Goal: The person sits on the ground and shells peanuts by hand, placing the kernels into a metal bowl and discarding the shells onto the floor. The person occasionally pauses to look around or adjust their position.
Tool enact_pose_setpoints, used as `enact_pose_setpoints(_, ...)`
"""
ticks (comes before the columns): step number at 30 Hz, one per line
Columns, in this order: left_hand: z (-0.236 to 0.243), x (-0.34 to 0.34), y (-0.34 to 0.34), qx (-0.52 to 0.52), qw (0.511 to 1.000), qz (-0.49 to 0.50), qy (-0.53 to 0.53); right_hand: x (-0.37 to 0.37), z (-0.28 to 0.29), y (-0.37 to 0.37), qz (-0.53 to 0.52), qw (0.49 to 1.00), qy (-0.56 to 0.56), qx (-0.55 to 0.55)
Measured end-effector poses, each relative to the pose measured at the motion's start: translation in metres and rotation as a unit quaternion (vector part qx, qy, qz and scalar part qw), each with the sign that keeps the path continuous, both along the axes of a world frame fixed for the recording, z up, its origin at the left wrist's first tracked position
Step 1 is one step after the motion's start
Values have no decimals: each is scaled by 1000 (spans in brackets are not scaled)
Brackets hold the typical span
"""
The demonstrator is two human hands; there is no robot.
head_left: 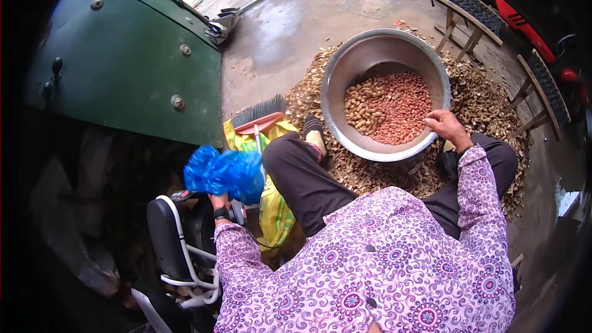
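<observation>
A wide metal basin (333, 86) stands on the ground in front of my feet. Shelled reddish peanuts (404, 102) fill much of its bottom, with unshelled peanuts (362, 110) heaped on their left. At the basin's right rim is my right hand (451, 128), thumb and fingers pressed together; whatever they may hold is too small to make out. Off to the left, a crumpled blue plastic bag (225, 171) covers the fingers of my left hand (219, 200), so its grip cannot be seen.
Peanut shells (481, 95) lie thickly around the basin. A broom (259, 116) rests on a yellow sack (274, 216). A green metal panel (135, 55) stands at left, above a black seat with a white frame (168, 240). Low stools (472, 9) stand at right beside a red vehicle (524, 24).
</observation>
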State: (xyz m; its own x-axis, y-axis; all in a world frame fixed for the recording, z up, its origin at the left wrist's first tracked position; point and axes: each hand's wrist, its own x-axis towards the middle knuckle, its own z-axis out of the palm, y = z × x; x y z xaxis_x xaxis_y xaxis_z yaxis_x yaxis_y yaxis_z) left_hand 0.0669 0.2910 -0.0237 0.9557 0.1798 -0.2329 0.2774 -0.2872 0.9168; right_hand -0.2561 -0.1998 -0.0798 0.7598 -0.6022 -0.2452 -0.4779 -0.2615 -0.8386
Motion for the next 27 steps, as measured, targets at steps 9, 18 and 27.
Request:
enact_pose_setpoints(9,-27,18,54,163,964,-135,158,9,-79,55,10,913,136,386)
enact_pose_setpoints(18,49,-4,-14,153,967,-204,-27,15,-101,101,-247,865,74,431)
enact_pose_setpoints(27,87,-38,-88,73,932,-337,-112,31,-99,91,-303,814,-24,494)
